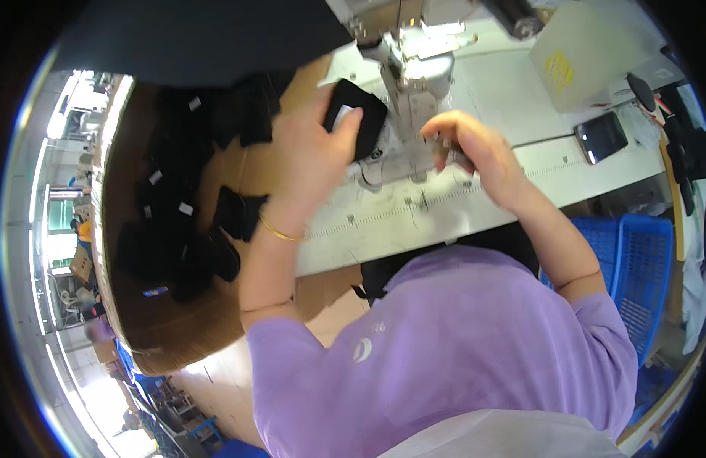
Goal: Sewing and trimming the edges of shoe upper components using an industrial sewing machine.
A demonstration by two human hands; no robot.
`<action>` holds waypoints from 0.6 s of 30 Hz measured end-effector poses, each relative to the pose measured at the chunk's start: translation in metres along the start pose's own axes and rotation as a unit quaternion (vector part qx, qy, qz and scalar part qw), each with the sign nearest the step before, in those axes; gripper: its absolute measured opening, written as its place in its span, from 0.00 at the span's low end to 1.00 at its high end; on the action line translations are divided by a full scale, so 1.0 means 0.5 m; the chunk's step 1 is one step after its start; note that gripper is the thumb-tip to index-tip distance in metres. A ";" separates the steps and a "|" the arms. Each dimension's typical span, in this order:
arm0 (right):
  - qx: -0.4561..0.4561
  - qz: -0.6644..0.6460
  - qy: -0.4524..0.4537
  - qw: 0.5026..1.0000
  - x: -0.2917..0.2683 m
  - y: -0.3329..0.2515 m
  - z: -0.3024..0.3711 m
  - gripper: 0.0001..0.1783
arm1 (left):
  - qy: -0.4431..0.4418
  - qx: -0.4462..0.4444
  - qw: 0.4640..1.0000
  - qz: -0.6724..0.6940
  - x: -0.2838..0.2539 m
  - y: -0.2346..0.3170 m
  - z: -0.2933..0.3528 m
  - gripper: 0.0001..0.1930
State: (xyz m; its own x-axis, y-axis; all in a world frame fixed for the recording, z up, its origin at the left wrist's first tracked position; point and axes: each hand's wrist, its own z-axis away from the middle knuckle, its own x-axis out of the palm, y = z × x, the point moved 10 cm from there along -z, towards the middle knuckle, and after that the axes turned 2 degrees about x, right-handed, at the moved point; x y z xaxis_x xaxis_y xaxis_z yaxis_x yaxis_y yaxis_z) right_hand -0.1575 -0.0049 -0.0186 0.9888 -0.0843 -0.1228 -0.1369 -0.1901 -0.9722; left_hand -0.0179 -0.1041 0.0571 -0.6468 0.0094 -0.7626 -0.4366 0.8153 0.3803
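My left hand (pixel 315 149) grips a black fabric piece (pixel 368 111), its thumb pressed beside a small white label on the cloth. The piece is held up just left of the sewing machine (pixel 418 99), over the white table's left end. On the machine's other side, my right hand (pixel 479 153) is closed, with fingers curled toward the needle area. A small dark, metallic-looking object (pixel 458 155) shows in that palm; its kind is blurred and partly hidden by the fingers.
A large cardboard box (pixel 208 336) at left holds several black fabric pieces (pixel 181 183) with white labels. The white sewing table (pixel 475 206) carries a phone (pixel 601 137) and a pale plastic bin (pixel 589 53) at right. Blue baskets (pixel 643 267) stand below right.
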 end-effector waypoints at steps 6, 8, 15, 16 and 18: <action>-0.155 0.252 0.109 0.949 0.003 -0.036 0.008 0.13 | -0.237 -0.285 0.761 0.533 0.128 -0.068 0.097 0.13; -0.154 0.243 0.095 0.953 0.007 -0.027 0.000 0.13 | -0.244 -0.301 0.761 0.521 0.138 -0.073 0.101 0.12; -0.158 0.261 -0.004 0.952 0.021 -0.020 -0.016 0.13 | -0.314 -0.267 0.751 0.517 0.171 -0.055 0.098 0.11; -0.147 0.242 0.032 0.958 0.006 -0.026 -0.013 0.12 | -0.311 -0.274 0.763 0.496 0.176 -0.065 0.098 0.13; -0.174 0.239 0.051 0.954 0.006 -0.051 0.005 0.13 | -0.268 -0.264 0.779 0.501 0.174 -0.074 0.087 0.16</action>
State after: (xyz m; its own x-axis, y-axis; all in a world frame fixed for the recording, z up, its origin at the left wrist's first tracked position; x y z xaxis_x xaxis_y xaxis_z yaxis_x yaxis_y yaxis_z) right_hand -0.1507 0.0021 0.0053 0.7997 -0.3349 -0.4984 -0.6001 -0.4179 -0.6821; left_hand -0.0308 -0.1081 -0.0459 -0.5357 0.8444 0.0009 -0.1691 -0.1083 0.9796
